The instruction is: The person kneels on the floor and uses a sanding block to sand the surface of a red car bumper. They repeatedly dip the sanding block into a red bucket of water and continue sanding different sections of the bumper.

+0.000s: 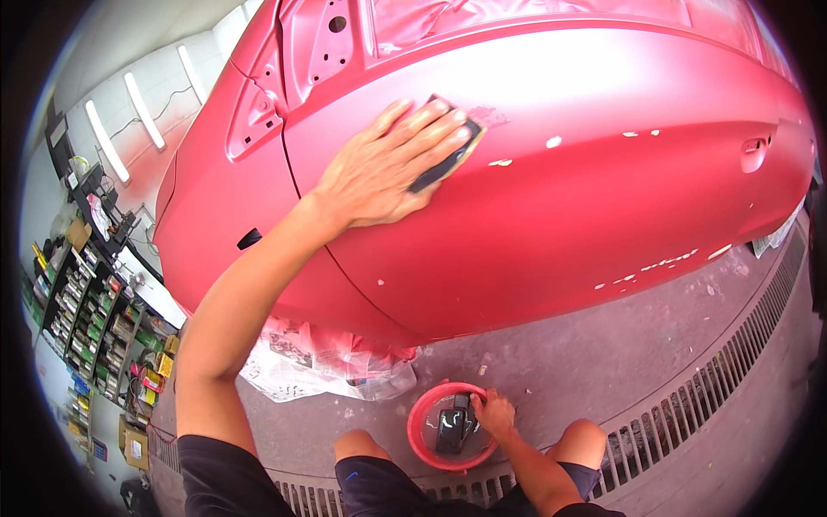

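Note:
My left hand (379, 168) presses a black sanding block (452, 157) flat against the matte red car door (517, 233). Its fingers lie stretched over the back of the block, and a thin yellowish edge shows beneath. Pale chips and a rough patch mark the paint close to the block. Below, between my knees, stands a red bucket (419, 431) on the floor. My right hand (494, 415) is closed on the bucket's right rim. Inside the bucket are water and a dark, glossy object (450, 431) whose kind is unclear.
Plastic and paper masking (323, 366) covers the car's lower front, by the wheel area. A slotted drain grate (680, 414) curves across the floor behind the bucket. Shelves full of cans and bottles (90, 319) stand at far left, near lit wall tubes (142, 108).

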Demonstrator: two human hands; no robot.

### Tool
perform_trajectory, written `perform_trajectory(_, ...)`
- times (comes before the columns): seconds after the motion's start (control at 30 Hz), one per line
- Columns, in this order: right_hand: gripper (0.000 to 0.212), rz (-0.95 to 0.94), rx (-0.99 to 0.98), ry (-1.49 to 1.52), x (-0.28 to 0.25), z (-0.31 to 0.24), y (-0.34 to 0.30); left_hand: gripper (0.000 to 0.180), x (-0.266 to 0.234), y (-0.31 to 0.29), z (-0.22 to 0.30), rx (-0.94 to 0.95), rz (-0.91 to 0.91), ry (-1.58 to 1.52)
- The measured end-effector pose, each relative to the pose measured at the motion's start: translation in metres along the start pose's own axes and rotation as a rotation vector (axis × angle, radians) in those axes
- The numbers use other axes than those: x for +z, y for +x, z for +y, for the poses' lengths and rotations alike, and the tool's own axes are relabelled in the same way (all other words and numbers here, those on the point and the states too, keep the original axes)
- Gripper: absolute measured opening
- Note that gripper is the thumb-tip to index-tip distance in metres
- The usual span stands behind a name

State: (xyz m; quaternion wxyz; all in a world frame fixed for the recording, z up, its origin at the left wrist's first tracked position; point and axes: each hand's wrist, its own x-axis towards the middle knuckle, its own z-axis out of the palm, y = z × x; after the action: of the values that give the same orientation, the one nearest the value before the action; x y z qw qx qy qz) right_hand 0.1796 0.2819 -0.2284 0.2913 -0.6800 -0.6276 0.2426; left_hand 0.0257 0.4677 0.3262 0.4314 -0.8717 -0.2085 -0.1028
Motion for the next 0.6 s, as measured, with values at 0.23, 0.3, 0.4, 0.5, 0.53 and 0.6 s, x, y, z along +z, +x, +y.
perform_trajectory(0.23, 0.049, -0.021, 0.015, 0.01, -0.001, 0.001, 0.0, 0.07, 0.0, -0.017, -0.006, -0.065, 0.048, 0.063)
perform_trajectory(0.3, 0.049, -0.033, 0.035, 0.005, -0.002, 0.0, 0.002, 0.069, 0.003, 0.007, 0.0, -0.075, 0.074, 0.06)
perform_trajectory(0.4, 0.049, -0.036, 0.038, 0.022, 0.0, -0.006, -0.001, 0.067, -0.001, 0.024, 0.001, -0.07, 0.084, 0.092)
perform_trajectory(0.5, 0.049, -0.029, 0.049, 0.013, -0.004, -0.003, 0.0, 0.067, 0.005, 0.004, -0.003, -0.072, 0.066, 0.107)
perform_trajectory(0.53, 0.05, -0.028, 0.055, 0.007, -0.004, -0.003, 0.0, 0.066, 0.002, -0.006, -0.005, -0.074, 0.056, 0.108)
perform_trajectory(0.6, 0.05, -0.04, 0.059, 0.007, -0.004, -0.003, 0.002, 0.067, 0.008, 0.001, -0.003, -0.062, 0.06, 0.099)
